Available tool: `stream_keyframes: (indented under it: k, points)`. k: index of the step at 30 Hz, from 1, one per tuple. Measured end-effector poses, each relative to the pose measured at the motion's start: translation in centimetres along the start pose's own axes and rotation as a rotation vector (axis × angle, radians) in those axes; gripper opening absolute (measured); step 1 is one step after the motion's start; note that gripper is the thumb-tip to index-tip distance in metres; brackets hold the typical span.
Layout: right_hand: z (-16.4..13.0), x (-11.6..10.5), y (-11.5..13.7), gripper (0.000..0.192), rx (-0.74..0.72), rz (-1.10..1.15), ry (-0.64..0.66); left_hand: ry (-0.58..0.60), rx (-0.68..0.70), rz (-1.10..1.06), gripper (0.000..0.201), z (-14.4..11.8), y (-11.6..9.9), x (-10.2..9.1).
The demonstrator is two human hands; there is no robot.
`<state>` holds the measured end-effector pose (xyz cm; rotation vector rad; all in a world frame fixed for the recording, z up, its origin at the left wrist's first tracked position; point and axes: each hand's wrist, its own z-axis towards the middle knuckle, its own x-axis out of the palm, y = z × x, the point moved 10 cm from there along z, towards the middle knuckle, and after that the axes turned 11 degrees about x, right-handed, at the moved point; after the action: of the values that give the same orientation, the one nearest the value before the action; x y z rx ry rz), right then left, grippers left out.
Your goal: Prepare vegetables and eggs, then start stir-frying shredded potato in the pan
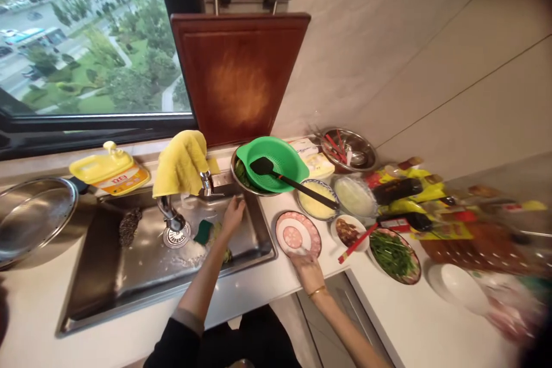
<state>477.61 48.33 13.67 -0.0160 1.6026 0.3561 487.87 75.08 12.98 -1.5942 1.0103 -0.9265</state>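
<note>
Left hand (233, 214) reached forward, arm extended, fingers loosely curled, palm down. Right hand (307, 268) lay lower, fingers spread flat, wrist bent slightly, gold bangle (318, 291) on it.

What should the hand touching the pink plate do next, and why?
Probably close the right hand on the near rim of the pink plate and lift it toward the sink, since the left hand already reaches in there beside the sponge.

Premises: a home kitchen. Evidence: steel sink (129, 276) with tap (172, 215) set in a white counter (401, 322), wooden chopping board (239, 77) against the wall, green colander (276, 161), plates of prepared food (394, 253), seasoning packets (414, 195), window (86, 40) over greenery.
</note>
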Motion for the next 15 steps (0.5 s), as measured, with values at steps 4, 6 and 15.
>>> stream_keyframes:
  k: [4,6,15]
  points:
    - [1.5,-1.8,1.1,0.025,0.039,0.249,-0.005,-0.065,-0.146,-0.288,0.04,-0.7,0.6,-0.8]
    - [2.9,-2.6,3.4,0.034,0.01,0.547,0.012,-0.123,-0.213,-0.532,0.037,-1.4,1.0,-2.9]
    - [11.8,5.6,31.2,0.033,0.066,1.47,0.711,-0.631,-0.096,-1.028,0.042,-5.2,1.6,-18.2]
